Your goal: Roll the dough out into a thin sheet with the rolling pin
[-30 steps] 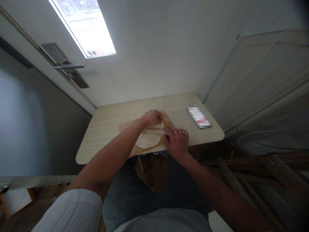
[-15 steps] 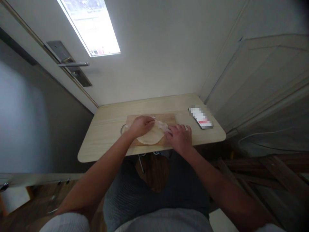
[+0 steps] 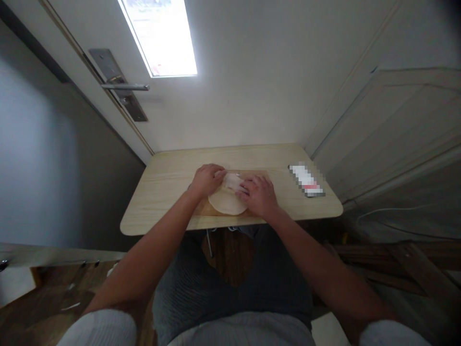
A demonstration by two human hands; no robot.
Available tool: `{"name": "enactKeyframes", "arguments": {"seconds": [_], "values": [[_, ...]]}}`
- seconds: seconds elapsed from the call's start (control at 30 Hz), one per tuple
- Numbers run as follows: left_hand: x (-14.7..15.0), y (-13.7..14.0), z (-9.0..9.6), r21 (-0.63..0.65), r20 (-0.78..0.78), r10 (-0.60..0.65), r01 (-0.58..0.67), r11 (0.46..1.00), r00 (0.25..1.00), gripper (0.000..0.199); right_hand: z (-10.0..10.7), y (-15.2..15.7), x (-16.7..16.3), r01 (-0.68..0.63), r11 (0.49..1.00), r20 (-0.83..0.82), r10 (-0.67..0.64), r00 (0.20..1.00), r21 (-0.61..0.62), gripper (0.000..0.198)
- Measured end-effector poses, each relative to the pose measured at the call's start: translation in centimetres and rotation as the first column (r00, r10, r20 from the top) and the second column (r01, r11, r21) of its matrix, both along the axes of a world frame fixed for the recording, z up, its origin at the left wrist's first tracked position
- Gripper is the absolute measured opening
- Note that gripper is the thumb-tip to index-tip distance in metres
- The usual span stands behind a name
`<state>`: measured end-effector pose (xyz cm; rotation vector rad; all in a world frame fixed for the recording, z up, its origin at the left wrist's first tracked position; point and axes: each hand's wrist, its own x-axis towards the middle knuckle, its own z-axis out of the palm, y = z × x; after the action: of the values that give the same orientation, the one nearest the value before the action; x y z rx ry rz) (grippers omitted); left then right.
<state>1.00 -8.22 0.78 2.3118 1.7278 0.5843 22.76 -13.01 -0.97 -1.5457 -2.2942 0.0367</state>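
A round, flat sheet of pale dough [image 3: 227, 202] lies on a wooden cutting board [image 3: 206, 209]. Its far edge is folded over into a thick whitish strip [image 3: 234, 181]. My left hand [image 3: 208, 179] grips the left end of that strip, fingers bent and closed. At the right end, my right hand [image 3: 258, 193] has its fingers curled over the strip, pressing on it. The fingertips of both hands are partly hidden, and the hands cover much of the board's sides.
The board rests on a light wooden table [image 3: 151, 202] with rounded corners. A phone [image 3: 306, 180], its screen blurred out, lies at the right. Behind the table stands a white door with a metal handle [image 3: 126, 87] and a bright window [image 3: 165, 41].
My right hand has moved left and away from me, onto the folded strip. My left hand has shifted slightly farther off. More of the dough's far edge is folded over. The view has tilted slightly.
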Motion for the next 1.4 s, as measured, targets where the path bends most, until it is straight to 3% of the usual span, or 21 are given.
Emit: {"name": "enactKeyframes", "arguments": {"seconds": [0.37,0.5,0.67,0.9,1.07,1.4], "values": [[-1.8,2.2,-1.4,-0.061,-0.198,0.24,-0.257,0.965,0.95,0.047,0.6,6.6,-2.3,-0.262,0.963,0.073,0.266,0.961,-0.06,0.031],[-1.8,2.8,-1.8,-0.093,-0.203,0.232,-0.254,0.963,0.951,0.055,-0.4,8.6,-2.4,-0.212,0.974,0.073,0.218,0.973,-0.081,0.041],[-2.1,3.2,-2.2,-0.183,-0.214,0.18,-0.221,0.958,0.96,0.051,-1.6,9.8,-3.1,-0.019,0.998,0.102,0.025,0.995,-0.06,0.048],[-1.9,2.3,-2.1,-0.144,-0.222,0.196,-0.231,0.962,0.955,0.051,-2.2,9.3,-3.7,0.033,0.998,0.099,-0.029,0.995,-0.045,0.049],[-1.4,0.9,-2.3,-0.058,-0.206,0.227,-0.243,0.968,0.952,0.049,-2.3,7.8,-3.7,0.058,0.998,0.081,-0.059,0.995,0.021,0.048],[-0.6,-2.7,-2.3,0.085,-0.229,0.287,-0.274,0.958,0.93,0.047,-1.8,4.3,-3.4,0.073,0.997,0.097,-0.075,0.992,0.02,0.05]]}}
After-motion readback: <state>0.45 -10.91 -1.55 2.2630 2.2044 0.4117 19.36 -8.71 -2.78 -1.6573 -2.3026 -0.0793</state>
